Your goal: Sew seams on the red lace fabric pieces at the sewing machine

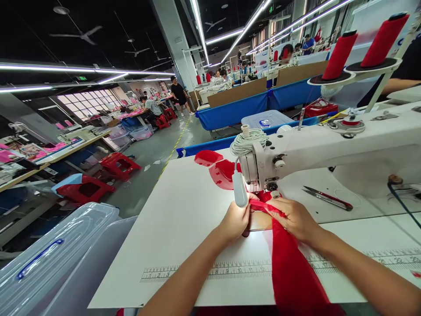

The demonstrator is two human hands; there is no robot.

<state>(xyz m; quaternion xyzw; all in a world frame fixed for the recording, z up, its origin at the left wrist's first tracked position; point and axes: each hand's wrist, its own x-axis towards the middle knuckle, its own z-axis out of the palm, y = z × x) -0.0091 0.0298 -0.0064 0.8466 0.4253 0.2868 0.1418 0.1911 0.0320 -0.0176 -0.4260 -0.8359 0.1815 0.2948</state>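
A strip of red fabric point(292, 267) runs from the table's near edge up to the needle area of a white sewing machine point(332, 145). My left hand point(235, 221) pinches the fabric's folded end just left of the presser foot. My right hand point(294, 217) presses the same end from the right, fingers on top of the cloth. More sewn red pieces point(219, 169) lie behind the machine head. The needle itself is hidden by the machine's lamp point(239, 188) and my hands.
Red-handled scissors point(327, 198) lie on the machine bed at the right. Two red thread cones point(340, 55) stand on a rack above. A printed ruler point(230, 268) runs along the white table. Clear plastic bins point(52, 259) sit at the left; other workers sit farther off.
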